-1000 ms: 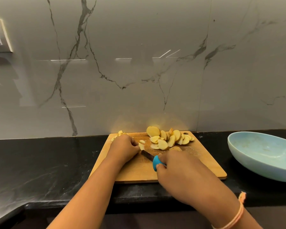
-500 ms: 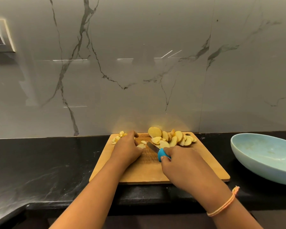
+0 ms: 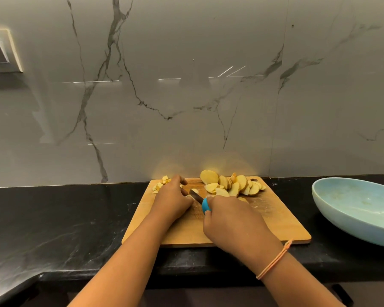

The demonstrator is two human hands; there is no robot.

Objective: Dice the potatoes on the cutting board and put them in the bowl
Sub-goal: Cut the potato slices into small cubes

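Right hand (image 3: pixel 231 220) clamps the knife (image 3: pixel 204 204); left hand (image 3: pixel 172 201), fingers curled, pins a potato piece (image 3: pixel 194 191)

Black stone countertop (image 3: pixel 53 229), grey veined marble backsplash (image 3: pixel 186 107), wall switch plate (image 3: pixel 0 52) far left

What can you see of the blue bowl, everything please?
The light blue bowl is wide and shallow, glazed-looking, with faint smears inside but no potato. It sits upright on the black countertop, right of the wooden cutting board and apart from it, partly cut off by the frame. Nothing else touches it.
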